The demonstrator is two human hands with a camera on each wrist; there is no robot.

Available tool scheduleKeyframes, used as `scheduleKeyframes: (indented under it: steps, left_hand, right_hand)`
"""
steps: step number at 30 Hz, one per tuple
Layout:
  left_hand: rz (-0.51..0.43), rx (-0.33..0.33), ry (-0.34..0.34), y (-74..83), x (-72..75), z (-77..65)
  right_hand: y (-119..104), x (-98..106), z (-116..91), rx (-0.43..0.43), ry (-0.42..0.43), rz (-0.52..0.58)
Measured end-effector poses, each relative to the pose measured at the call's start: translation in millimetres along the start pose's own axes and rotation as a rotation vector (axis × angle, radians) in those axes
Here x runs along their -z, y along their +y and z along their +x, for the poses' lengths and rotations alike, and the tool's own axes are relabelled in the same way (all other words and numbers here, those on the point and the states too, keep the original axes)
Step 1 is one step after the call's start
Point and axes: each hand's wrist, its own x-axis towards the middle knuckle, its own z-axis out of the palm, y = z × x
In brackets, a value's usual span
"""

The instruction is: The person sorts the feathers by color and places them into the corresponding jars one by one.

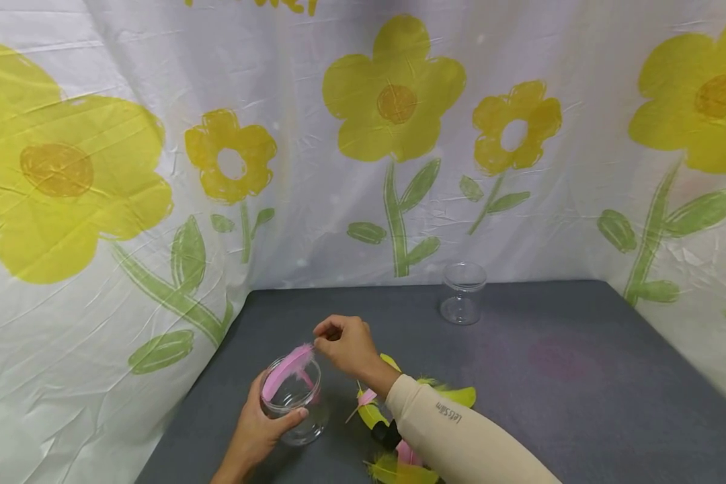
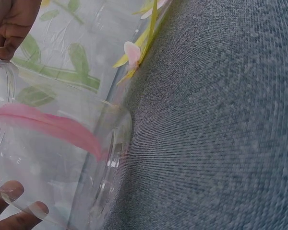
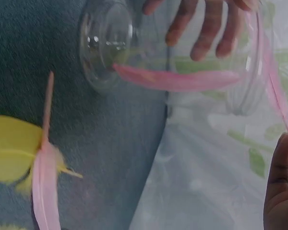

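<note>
My left hand (image 1: 259,430) grips a clear jar (image 1: 305,430) round its side; the fingers show through the jar's wall in the right wrist view. Inside the jar stands one pink feather (image 3: 177,80). By its quill my right hand (image 1: 349,346) pinches a second pink feather (image 1: 286,371), whose tip lies over the jar's mouth. Under the right forearm is a loose group of yellow feathers (image 1: 460,396) and pink feathers (image 3: 45,187) on the grey table.
Another clear jar (image 1: 462,302) stands at the back of the grey table (image 1: 520,349). A white cloth printed with yellow flowers (image 1: 396,101) hangs behind and along the sides. A small black object (image 1: 387,435) lies among the feathers.
</note>
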Motion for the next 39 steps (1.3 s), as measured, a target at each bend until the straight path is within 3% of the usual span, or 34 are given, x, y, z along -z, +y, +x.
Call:
scheduleKeyframes:
  steps: [8,28,34,39]
  left_hand:
    - [0.003,-0.013,-0.022,1.7,0.9,-0.1]
    - [0.001,-0.007,-0.028,1.0,0.8,-0.9]
    - [-0.006,-0.009,-0.026,0.8,0.7,-1.4]
    - [-0.021,-0.010,-0.023,0.5,0.2,-1.2]
  right_hand:
    - [-2,5,3,0.049,0.035,-0.008]
    - [9,-12,-10,-0.084,-0.114,0.016]
    - [8,-13,-11,-0.091,-0.125,0.033]
    - [11,-10,-11,-0.068,-0.148,0.112]
